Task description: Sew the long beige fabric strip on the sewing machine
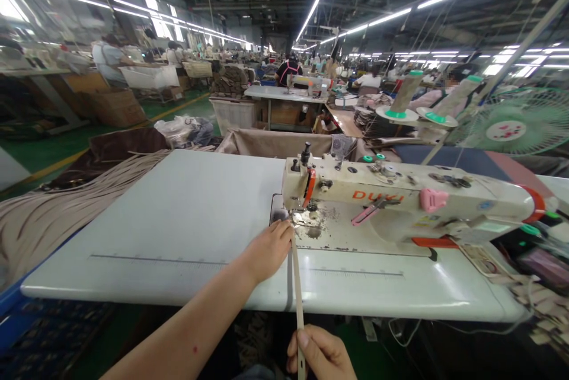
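A long narrow beige strap [297,285] runs from the needle area of a white sewing machine [400,196] over the table's front edge. My left hand [275,245] rests on the tabletop just left of the needle, its fingers closed together on the strap's far part. Below the table edge, my right hand [323,353] pinches the strap's near part between thumb and fingers. A small dark slot shows in the strap there. My left fingertips partly hide where the strap meets the presser foot [297,214].
The white sewing table [213,202] carries a printed ruler line. Many beige straps [98,190] hang at its left. Pink-handled snips [371,211] lie against the machine. Thread cones [404,95] and a green fan [511,125] stand at right. A fabric-lined bin [275,141] sits behind; people work beyond.
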Demonstrator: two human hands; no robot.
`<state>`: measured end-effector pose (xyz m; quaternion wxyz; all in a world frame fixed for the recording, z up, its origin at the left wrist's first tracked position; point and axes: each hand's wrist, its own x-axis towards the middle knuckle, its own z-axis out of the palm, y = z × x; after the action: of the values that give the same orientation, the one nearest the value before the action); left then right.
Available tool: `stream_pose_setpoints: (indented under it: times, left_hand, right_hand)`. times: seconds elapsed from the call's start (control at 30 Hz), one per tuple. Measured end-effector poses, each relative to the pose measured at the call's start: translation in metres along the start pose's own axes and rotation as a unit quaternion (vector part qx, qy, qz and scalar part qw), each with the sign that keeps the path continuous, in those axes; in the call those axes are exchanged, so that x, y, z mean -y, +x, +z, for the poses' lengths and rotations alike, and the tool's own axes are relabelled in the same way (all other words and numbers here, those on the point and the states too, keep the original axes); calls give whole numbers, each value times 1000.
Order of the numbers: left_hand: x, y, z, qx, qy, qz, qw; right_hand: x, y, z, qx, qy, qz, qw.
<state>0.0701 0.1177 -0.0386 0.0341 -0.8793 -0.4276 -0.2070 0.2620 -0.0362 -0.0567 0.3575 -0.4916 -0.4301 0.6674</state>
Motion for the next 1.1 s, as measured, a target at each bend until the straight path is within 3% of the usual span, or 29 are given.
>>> stream_pose_setpoints:
  times: [0.3, 0.6, 0.73, 0.83, 0.97, 1.1]
  left_hand:
    - [-2, -4, -2, 3, -14, 8, 1000]
    - [-2, -3, -4, 20, 13, 36, 999]
    - [-2, -3, -5, 18, 9, 30, 999]
    - [-2, -4, -4, 22, 12, 32, 999]
    - [-2, -4, -4, 17, 29, 41, 999]
    - [-1, -4, -2, 24, 37, 53, 998]
  right_hand:
    - [8, 4, 5, -18, 4, -12, 1000]
    - [-5, 9, -4, 26, -62, -134, 989]
    - [-13, 16, -7, -6, -95, -182, 979]
    - [-11, 18, -6, -35, -83, -148, 985]
    - [-6, 16, -2, -10, -7, -55, 998]
    - [-8, 14, -1, 11, 2, -45, 999]
